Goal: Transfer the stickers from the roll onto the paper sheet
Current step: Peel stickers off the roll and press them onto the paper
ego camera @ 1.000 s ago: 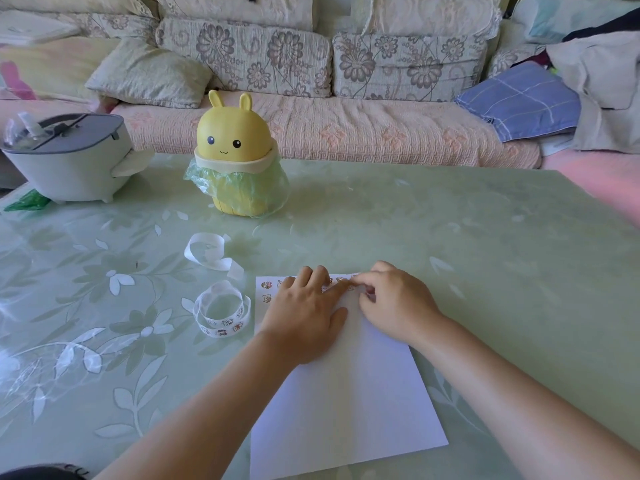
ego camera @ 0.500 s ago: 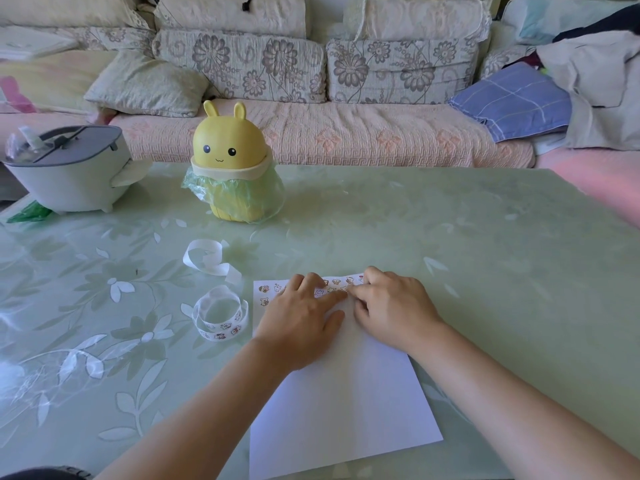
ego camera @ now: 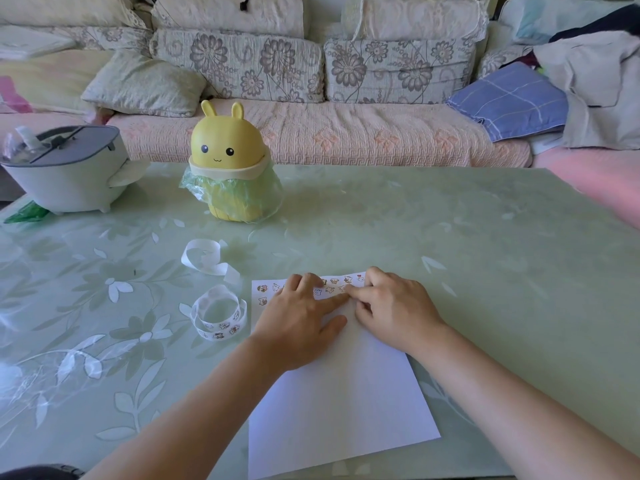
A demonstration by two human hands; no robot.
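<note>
Tiny cartoon stickers (ego camera: 334, 281) on white paper sheet (ego camera: 339, 403), by the fingertips: designs too small to ID; several hidden under left hand (ego camera: 298, 320). On right hand (ego camera: 398, 306) fingertips curl under, pinch vs press unclear.

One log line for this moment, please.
phase: sticking | left hand: flat on paper sheet | right hand: fingertips at sticker rows along top edge | sticker roll: on table, left of sheet

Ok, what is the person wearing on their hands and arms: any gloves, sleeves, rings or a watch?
Nothing shows. The left hand and right hand are bare, with no gloves, rings or watch visible. The left forearm and right forearm are sleeveless to the frame edge.
</note>
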